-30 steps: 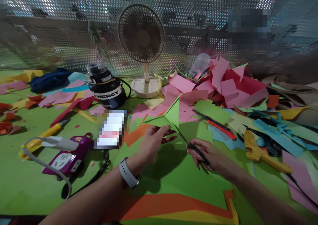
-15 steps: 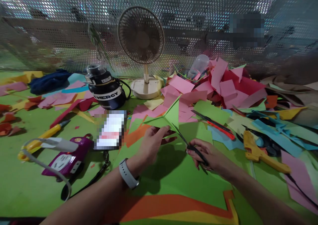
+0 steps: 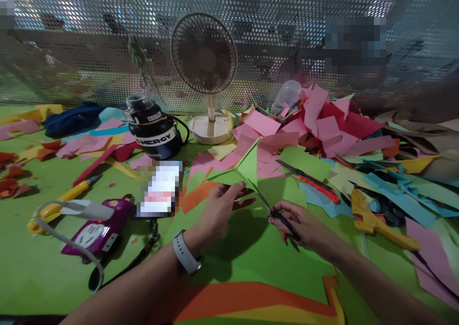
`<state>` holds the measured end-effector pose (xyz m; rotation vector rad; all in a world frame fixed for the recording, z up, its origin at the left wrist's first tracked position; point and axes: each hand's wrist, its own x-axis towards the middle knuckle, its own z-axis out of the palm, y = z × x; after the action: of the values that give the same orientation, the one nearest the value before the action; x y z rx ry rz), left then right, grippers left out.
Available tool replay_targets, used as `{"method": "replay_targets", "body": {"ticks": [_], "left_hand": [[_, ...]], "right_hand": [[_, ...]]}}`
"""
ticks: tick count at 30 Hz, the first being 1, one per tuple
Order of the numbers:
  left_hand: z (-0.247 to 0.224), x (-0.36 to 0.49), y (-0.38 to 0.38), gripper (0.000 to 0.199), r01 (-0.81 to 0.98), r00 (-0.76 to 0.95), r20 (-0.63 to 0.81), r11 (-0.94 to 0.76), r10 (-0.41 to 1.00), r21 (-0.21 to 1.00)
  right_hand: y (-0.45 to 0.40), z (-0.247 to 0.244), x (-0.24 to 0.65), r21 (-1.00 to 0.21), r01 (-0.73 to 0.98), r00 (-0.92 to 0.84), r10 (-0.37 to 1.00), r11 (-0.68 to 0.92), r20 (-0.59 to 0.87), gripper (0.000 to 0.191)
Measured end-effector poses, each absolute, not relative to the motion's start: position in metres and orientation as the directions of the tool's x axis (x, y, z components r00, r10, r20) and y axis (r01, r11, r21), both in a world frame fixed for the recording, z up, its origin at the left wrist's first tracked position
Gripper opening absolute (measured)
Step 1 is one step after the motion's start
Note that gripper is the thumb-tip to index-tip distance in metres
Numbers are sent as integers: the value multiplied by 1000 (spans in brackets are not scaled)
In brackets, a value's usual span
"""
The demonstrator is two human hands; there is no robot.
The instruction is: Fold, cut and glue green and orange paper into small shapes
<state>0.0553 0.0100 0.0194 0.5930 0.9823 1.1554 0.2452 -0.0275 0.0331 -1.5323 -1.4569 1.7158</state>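
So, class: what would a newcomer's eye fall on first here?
Probably the bright heap of pink paper at the back, right of the standing fan. Next, in the middle, the right hand holds scissors at folded green paper, close to the left hand.

The green table [image 3: 21, 284] carries 1 purple power strip [image 3: 103, 229] and 1 yellow-handled tool [image 3: 68, 193] left of the left fingers [image 3: 234, 189], 1 dark bottle [image 3: 158, 140] beyond and left of them, 1 fan [image 3: 206, 59] beyond.

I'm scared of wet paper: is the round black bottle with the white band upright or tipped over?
Upright: the black bottle stands on its base, with its clear-topped lid uppermost.
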Motion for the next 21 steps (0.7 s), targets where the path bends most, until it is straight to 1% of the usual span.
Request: {"method": "replay_targets", "body": {"ticks": [5,11,16,21], "left_hand": [[18,55,10,24,-486,97,-323,328,941,810],[20,55,10,29,-491,87,-329,328,940,807],[22,55,9,28,-493,98,-323,328,941,806],[23,56,10,26,-483,90,-323,325,942,813]], "right_hand": [[-27,31,249,-881,313,-318,835,-355,-450,40],[-28,31,250,-877,324,-309,836,-355,-453,41],[-28,33,247,-866,327,-287,834,-377,-471,47],[-27,30,249,-888,280,-314,839,-364,-443,44]]}}
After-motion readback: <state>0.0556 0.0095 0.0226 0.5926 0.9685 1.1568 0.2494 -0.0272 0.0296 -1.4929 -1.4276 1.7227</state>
